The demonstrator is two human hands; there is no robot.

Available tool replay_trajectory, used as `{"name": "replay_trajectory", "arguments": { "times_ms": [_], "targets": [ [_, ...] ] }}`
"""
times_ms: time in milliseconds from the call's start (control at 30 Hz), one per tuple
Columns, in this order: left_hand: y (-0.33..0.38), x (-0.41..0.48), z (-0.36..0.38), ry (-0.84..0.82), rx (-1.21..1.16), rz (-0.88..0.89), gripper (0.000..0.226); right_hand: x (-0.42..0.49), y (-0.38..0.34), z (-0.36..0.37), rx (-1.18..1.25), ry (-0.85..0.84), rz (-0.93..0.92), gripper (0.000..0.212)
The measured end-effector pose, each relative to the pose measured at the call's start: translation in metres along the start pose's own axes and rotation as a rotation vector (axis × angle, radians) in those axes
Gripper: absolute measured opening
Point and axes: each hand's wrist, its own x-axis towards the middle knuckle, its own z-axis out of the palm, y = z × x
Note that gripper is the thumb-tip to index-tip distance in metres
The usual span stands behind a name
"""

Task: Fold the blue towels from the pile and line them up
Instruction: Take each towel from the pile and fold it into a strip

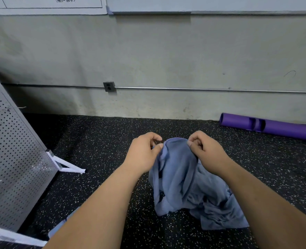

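Observation:
A blue towel (177, 175) hangs crumpled in front of me, lifted by its top edge. My left hand (143, 153) pinches that edge on the left side between thumb and fingers. My right hand (206, 150) pinches it on the right side, close to the left hand. The towel's lower part trails down onto a rumpled heap of blue cloth (218, 211) lying on the dark speckled floor (98, 141). I cannot tell where the held towel ends and the heap begins. A sliver of blue fabric (62, 223) shows beneath my left forearm.
A perforated metal panel (13, 159) on a white foot (67, 166) leans at the left. A purple tube (270, 126) lies by the grey wall at the right. A wall outlet (109, 86) and conduit run along the wall behind.

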Motion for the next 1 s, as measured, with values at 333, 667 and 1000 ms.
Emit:
{"name": "replay_trajectory", "arguments": {
  "times_ms": [333,667,1000],
  "targets": [
    [0.012,-0.007,0.013,-0.169,0.012,0.180,0.008,-0.005,-0.018,0.008,-0.051,-0.114,-0.153,0.007],
    [0.005,0.002,0.000,0.102,-0.049,0.004,0.008,0.001,0.013,-0.007,-0.119,-0.215,0.022,0.008],
    [-0.003,0.000,-0.001,-0.051,0.002,0.057,0.027,0.000,0.011,-0.015,-0.169,-0.048,-0.019,0.010]
  ]
}}
